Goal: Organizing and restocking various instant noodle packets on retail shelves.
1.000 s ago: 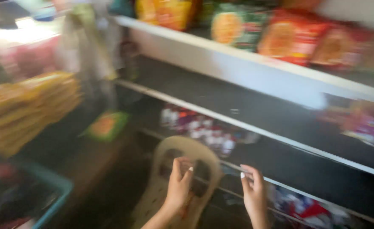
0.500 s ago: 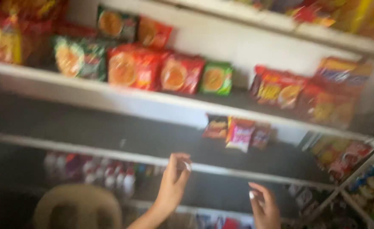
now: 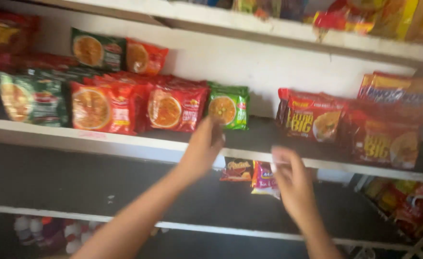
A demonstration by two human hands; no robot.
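At the front edge of the white-lipped dark shelf (image 3: 125, 146), left hand (image 3: 204, 144) is raised with fingers curled, just below the green noodle packet (image 3: 228, 109); grip unclear from blur. Right hand (image 3: 290, 180) sits lower, fingers half-closed in front of small hanging pink sachets (image 3: 262, 180); can't tell what it holds. Red noodle packets (image 3: 177, 108) left of the green one.

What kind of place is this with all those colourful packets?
It looks like a small shop, probably a corner store. White shelves hold rows of red noodle packets and a green packet, with more snack packets hanging below. The left hand and right hand reach toward them.
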